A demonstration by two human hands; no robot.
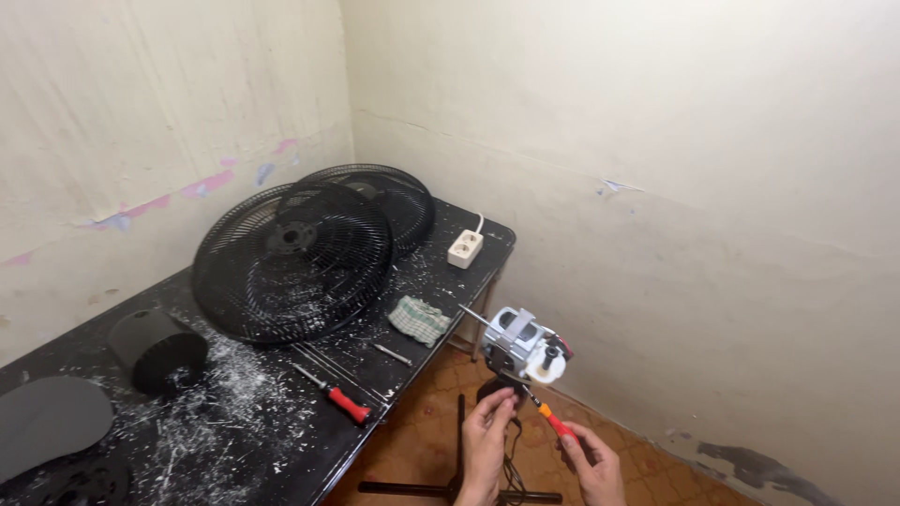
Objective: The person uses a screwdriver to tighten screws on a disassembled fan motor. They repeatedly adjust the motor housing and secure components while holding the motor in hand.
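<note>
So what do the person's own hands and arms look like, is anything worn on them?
Both are bare: the left hand and right hand show no gloves, rings or watch. The wrists and visible forearms carry no sleeves. Fingernails look short and unpainted.

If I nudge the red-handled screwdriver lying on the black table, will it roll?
Probably: the red-handled screwdriver has a round handle and thin shaft, so it likely rolls. It lies near the black table edge, so it might drop. Looks light and stiff.
</note>
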